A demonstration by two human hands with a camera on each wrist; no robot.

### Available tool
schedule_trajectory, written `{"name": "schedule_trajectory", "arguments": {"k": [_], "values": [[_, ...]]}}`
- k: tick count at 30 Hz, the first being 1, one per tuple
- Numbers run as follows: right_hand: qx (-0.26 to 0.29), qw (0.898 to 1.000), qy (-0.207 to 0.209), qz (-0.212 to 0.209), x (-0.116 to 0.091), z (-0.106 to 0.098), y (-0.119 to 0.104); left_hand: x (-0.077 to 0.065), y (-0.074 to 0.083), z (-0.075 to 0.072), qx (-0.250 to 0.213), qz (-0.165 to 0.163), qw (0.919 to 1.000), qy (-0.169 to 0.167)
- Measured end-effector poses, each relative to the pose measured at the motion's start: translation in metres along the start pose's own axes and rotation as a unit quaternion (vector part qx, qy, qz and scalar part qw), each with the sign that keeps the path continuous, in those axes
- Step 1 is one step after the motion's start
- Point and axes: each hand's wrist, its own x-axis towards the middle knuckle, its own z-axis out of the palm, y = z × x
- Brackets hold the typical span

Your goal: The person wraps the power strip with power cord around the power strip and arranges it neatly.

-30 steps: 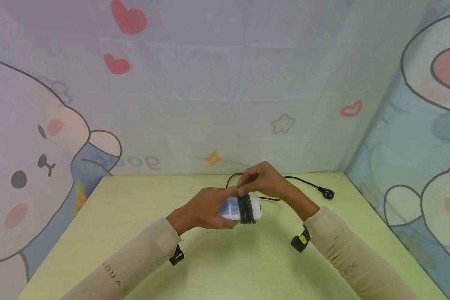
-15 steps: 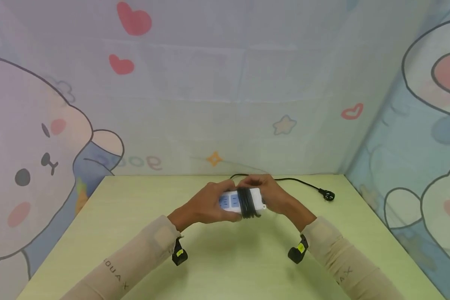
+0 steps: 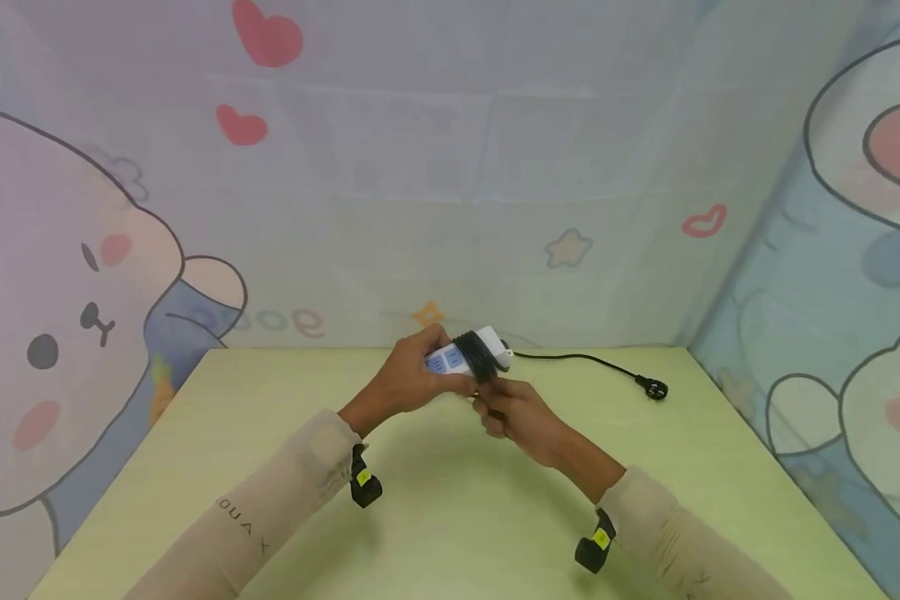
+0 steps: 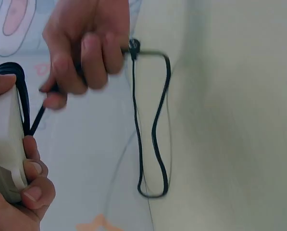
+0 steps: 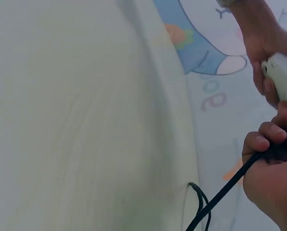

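A white power strip with blue socket panels is held up over the table by my left hand, fingers and thumb around its left part. Several turns of black cord wrap its right part. Just below the wrapped turns, my right hand grips the running cord; in the left wrist view that hand has curled fingers around it. The cord trails out of the right hand in the right wrist view. Its far end, a black plug, lies on the table at the right.
The pale yellow-green table meets a printed cloth backdrop along its back edge. A side cloth with cartoon figures borders it on the right. A loose cord loop lies near the back edge.
My right hand has come from above the power strip, around its right end, to below it, drawing the cord along. The left hand has raised and tilted the strip, right end up.
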Motion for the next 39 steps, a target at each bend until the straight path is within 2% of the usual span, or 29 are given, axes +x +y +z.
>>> {"name": "schedule_trajectory", "arguments": {"k": [4, 7, 11, 20, 25, 31, 35, 37, 39], "values": [[-0.048, 0.999, 0.006, -0.003, -0.008, 0.004, 0.002, 0.001, -0.007, -0.004, 0.019, -0.019, 0.9996, -0.01], [-0.078, 0.997, 0.014, -0.009, -0.01, 0.005, 0.0, 0.004, -0.011, -0.005, 0.04, -0.011, 0.999, -0.019], [-0.111, 0.993, 0.014, -0.022, -0.012, 0.006, -0.007, 0.008, -0.014, -0.005, 0.057, -0.006, 0.9983, -0.012], [-0.186, 0.98, -0.03, -0.056, -0.017, 0.008, -0.012, 0.008, -0.017, -0.009, 0.069, -0.033, 0.9966, -0.031], [-0.217, 0.972, -0.049, -0.071, -0.024, 0.004, -0.019, 0.01, -0.016, -0.017, 0.107, -0.037, 0.9929, -0.036], [-0.282, 0.953, -0.062, -0.088, -0.033, -0.004, -0.029, 0.008, -0.023, -0.025, 0.154, -0.02, 0.9866, -0.049], [-0.326, 0.938, -0.049, -0.109, -0.034, -0.009, -0.034, 0.007, -0.026, -0.025, 0.171, -0.006, 0.9826, -0.073], [-0.354, 0.926, -0.031, -0.129, -0.034, -0.008, -0.037, 0.007, -0.026, -0.022, 0.178, 0.001, 0.9804, -0.084], [-0.389, 0.907, -0.007, -0.159, -0.032, -0.008, -0.042, 0.008, -0.024, -0.02, 0.18, 0.005, 0.9796, -0.089]]}}
